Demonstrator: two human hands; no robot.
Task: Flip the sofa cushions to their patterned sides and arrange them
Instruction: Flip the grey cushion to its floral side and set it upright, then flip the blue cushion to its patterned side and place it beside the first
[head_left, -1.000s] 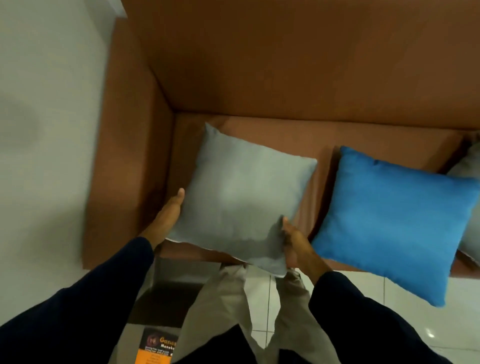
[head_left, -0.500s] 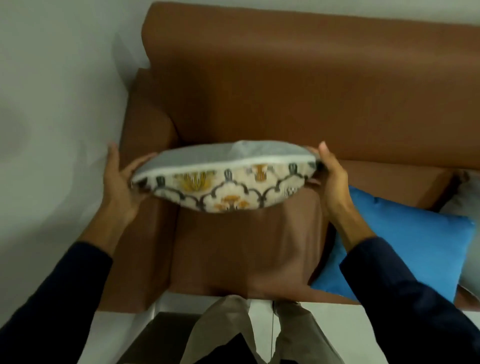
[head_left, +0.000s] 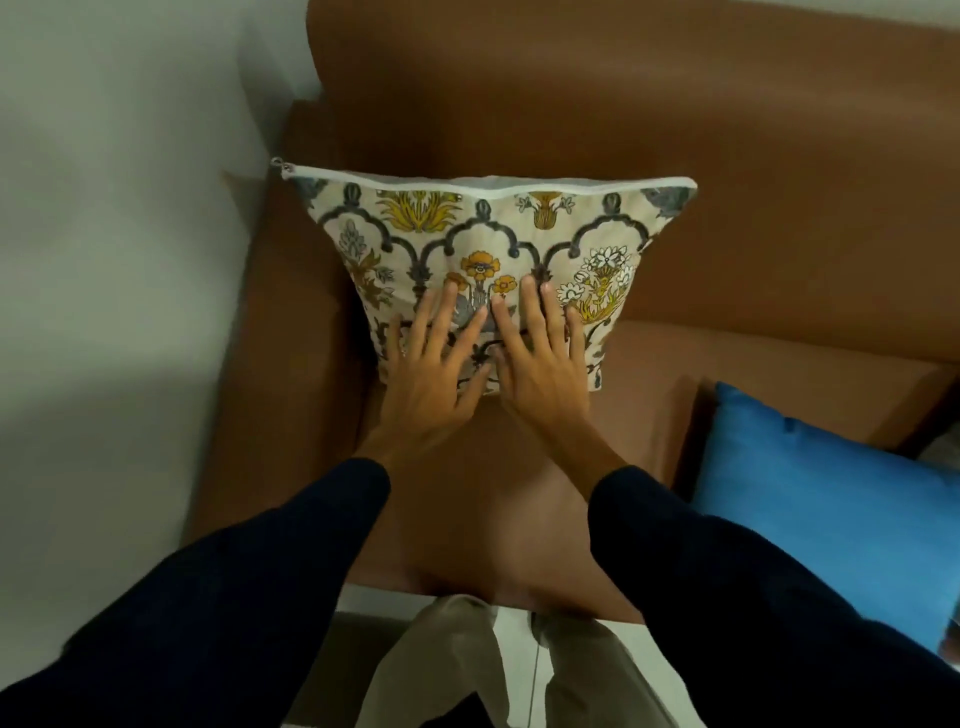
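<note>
A cushion (head_left: 483, 228) with a cream floral pattern in yellow and grey stands upright in the left corner of the brown sofa (head_left: 727, 156), leaning on the backrest, its white zip edge on top. My left hand (head_left: 431, 369) and my right hand (head_left: 540, 358) lie flat side by side on its lower patterned face, fingers spread, pressing it. A plain blue cushion (head_left: 831, 519) lies on the seat to the right, plain side up.
The sofa's left armrest (head_left: 280, 364) runs along a white wall (head_left: 104, 208). A sliver of a grey cushion (head_left: 943, 447) shows at the far right edge. White floor tiles (head_left: 519, 639) and my trouser legs are below the seat's front edge.
The grey cushion was lifted off the seat, turned over to its patterned side, and stood against the backrest. My hands moved from its edges to flat on its front.
</note>
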